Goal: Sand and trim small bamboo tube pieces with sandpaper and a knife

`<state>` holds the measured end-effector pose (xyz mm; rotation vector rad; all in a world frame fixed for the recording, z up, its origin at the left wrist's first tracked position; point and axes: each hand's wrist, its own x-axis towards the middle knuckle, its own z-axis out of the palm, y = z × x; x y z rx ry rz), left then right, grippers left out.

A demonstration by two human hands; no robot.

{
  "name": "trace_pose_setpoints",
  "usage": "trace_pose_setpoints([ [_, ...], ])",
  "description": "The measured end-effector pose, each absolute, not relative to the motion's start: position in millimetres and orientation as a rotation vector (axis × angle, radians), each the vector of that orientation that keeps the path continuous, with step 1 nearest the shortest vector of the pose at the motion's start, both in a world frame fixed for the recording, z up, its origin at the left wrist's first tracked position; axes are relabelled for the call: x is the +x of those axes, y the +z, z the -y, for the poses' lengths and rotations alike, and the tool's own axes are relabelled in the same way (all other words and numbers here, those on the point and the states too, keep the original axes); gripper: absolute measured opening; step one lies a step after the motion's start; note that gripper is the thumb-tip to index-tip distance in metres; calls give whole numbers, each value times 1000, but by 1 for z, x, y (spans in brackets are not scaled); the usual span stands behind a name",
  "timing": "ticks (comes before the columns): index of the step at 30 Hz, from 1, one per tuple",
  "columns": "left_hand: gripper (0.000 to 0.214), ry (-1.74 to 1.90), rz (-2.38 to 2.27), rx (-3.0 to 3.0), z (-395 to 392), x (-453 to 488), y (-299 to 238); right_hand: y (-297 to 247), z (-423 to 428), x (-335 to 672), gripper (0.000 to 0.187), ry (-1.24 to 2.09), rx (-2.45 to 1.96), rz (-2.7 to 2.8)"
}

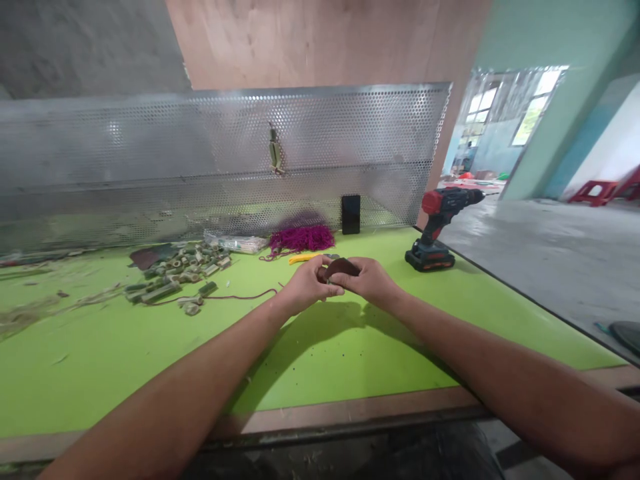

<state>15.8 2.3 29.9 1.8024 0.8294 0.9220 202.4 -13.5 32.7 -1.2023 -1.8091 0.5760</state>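
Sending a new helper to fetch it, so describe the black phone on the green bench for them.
Start at the green workbench and find the perforated metal sheet along its back. At the sheet's foot, just right of a heap of magenta cord, a black smartphone stands upright. It is the only flat, dark slab there, left of the red-and-black cordless drill.

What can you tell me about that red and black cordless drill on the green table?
The cordless drill stands upright on its dark battery pack. Its body is red and black and looks like plastic, and its nose points right. It rests on the green table top near the table's right edge. Only the table touches it.
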Motion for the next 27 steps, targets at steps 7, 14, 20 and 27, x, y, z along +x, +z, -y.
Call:
trace_pose_setpoints([
  [7,57,913,-770,1797,-6,17,24,31,13,202,40,591,-1202,1854],
  [14,59,886,-791,1839,-9,16,21,30,13,202,37,595,-1174,1842],
  [20,57,868,-831,1861,-8,14,23,31,13,201,38,587,-1206,1814],
  [27,57,846,-807,1823,-4,14,25,31,11,201,39,595,-1202,1804],
])
